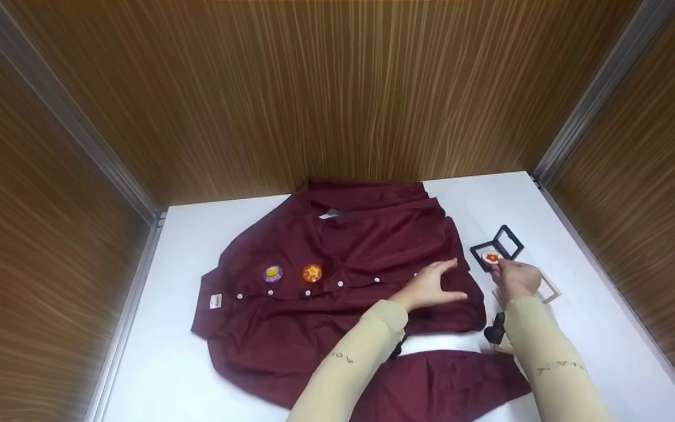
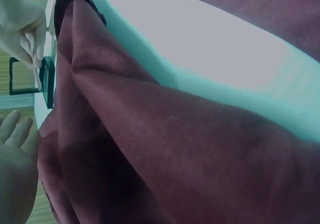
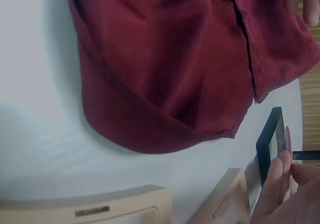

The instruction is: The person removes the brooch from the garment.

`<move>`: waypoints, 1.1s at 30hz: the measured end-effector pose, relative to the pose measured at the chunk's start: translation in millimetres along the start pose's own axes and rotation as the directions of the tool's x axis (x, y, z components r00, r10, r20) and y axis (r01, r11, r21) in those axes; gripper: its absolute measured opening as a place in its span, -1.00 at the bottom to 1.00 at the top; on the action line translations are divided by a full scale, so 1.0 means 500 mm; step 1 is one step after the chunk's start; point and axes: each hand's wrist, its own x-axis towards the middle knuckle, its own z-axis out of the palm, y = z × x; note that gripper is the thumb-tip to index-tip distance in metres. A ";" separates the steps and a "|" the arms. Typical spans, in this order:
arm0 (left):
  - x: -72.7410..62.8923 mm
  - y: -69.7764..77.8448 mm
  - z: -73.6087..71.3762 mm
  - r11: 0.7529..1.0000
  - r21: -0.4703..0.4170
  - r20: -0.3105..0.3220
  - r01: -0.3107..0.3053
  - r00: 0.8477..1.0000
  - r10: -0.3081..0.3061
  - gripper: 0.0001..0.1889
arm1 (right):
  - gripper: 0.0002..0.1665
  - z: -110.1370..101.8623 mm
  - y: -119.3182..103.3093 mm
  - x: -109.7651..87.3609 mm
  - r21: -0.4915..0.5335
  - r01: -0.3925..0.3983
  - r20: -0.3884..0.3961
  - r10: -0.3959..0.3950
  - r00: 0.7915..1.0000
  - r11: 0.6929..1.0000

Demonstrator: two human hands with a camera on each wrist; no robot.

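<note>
My right hand [image 1: 518,279] pinches a round white-and-orange badge [image 1: 491,257] by its edge, at the inside of a small black display case [image 1: 477,258] whose lid stands raised. In the right wrist view the badge [image 3: 288,140] appears edge-on between thumb and fingers. My left hand [image 1: 427,286] is over the hem end of a maroon button-up shirt [image 1: 372,240], thumb and fingers spread, holding nothing. Two round badges lie on the shirt near its buttons: a purple-and-yellow one [image 1: 273,274] and an orange one with a star [image 1: 312,273].
Pale beige frames [image 1: 551,287] lie on the white table [image 1: 185,240] by my right forearm; one beige frame [image 3: 150,199] shows close in the right wrist view. A shirt sleeve [image 1: 449,381] stretches along the near side. Wood-grain panels [image 1: 337,88] enclose the back and sides.
</note>
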 end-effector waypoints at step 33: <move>-0.015 -0.015 -0.010 1.000 -0.014 0.027 0.021 0.999 -0.021 -0.14 | -0.44 0.028 0.020 -0.024 -0.375 0.110 -0.185 -0.190 0.964 0.921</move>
